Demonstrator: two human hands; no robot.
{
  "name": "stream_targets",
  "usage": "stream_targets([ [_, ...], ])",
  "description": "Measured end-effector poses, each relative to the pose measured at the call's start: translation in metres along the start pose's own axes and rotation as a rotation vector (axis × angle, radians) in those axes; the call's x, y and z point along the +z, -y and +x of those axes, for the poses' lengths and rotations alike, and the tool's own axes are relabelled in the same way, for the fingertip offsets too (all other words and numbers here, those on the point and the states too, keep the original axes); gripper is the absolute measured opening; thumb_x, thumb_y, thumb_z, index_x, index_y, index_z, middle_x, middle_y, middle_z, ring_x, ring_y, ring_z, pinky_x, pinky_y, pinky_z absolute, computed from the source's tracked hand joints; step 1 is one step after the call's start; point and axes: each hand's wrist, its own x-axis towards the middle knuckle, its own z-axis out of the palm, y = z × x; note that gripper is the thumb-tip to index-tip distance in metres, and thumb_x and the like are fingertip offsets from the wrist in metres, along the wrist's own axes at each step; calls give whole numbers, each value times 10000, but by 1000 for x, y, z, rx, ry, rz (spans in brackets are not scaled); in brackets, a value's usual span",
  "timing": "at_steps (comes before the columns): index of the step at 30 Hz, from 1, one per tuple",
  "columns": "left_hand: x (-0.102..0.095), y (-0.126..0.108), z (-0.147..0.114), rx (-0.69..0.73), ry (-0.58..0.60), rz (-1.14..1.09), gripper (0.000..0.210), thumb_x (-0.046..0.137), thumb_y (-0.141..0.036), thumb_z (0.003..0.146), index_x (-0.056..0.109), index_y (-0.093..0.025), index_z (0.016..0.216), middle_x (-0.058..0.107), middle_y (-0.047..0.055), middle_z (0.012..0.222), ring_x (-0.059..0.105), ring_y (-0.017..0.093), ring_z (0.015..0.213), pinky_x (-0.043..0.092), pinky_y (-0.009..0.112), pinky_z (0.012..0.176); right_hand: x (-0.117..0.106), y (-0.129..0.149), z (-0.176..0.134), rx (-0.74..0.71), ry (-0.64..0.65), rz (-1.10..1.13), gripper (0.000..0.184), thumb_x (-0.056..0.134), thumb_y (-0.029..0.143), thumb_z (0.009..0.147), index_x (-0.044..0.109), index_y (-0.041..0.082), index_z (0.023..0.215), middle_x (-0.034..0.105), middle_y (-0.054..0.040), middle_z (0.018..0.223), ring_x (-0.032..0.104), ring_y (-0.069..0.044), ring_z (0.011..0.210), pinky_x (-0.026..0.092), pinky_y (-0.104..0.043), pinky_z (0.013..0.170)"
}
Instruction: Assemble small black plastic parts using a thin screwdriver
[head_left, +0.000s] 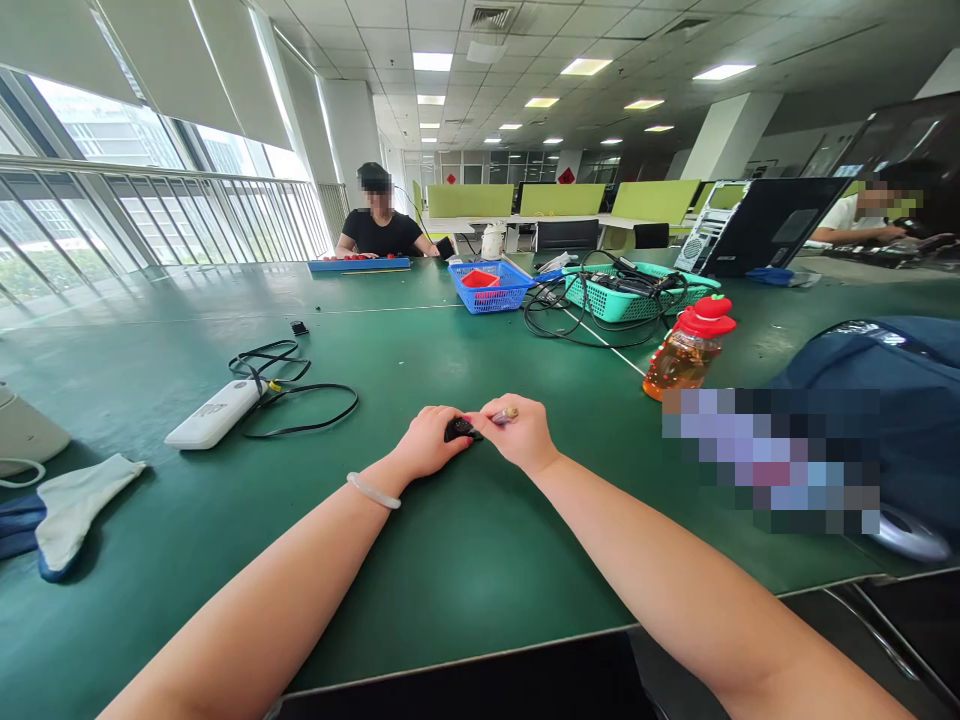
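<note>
My left hand [429, 440] is closed around a small black object [458, 429] just above or on the green tabletop; its kind cannot be made out. Close against it, my right hand [529, 436] grips a thin tool with a rounded tan end [511, 414], which sticks out past the fingers. The tool's other end points toward the black object, and my fingertips hide whether the two touch. A pale bangle [373, 492] circles my left wrist.
On the green table [465, 590], a white power bank [217, 414] with a looped black cable [334, 388] and a glove [86, 510] lie left. Ahead are a blue basket [491, 295] and a teal basket [622, 300] of cables. A bottle [684, 355] and dark backpack [892, 400] stand right. Someone sits opposite.
</note>
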Motion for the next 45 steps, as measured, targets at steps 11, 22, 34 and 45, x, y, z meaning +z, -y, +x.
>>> stream_targets([
  [11, -5, -2, 2, -4, -17, -23, 273, 648, -269, 727, 676, -183, 985, 713, 74, 1030, 615, 270, 1013, 474, 404, 948, 7, 12, -1, -733, 113, -284, 496, 514, 371, 971, 508, 195, 507, 428, 27, 478, 345, -120, 511, 299, -284, 577],
  [22, -6, -5, 4, -21, -28, -35, 206, 631, -209, 717, 669, -188, 918, 716, 54, 953, 629, 242, 920, 481, 383, 891, 10, 14, -1, -838, 105, -307, 457, 488, 268, 960, 480, 201, 508, 429, 23, 485, 333, -128, 508, 326, -284, 590],
  [34, -3, 0, 2, -57, -40, -54, 320, 720, -398, 728, 640, -207, 973, 697, 67, 1065, 610, 280, 1053, 474, 431, 967, 9, -7, -1, 410, -179, 84, 546, 450, 562, 912, 553, 219, 500, 547, -1, 469, 522, -141, 486, 407, -265, 548],
  [45, -4, -1, 3, -87, -25, -70, 329, 696, -419, 745, 627, -199, 980, 690, 78, 1083, 595, 288, 1072, 471, 444, 970, 13, -9, 0, 601, -265, 197, 567, 464, 655, 844, 542, 227, 481, 530, -1, 468, 518, -158, 485, 426, -293, 551],
])
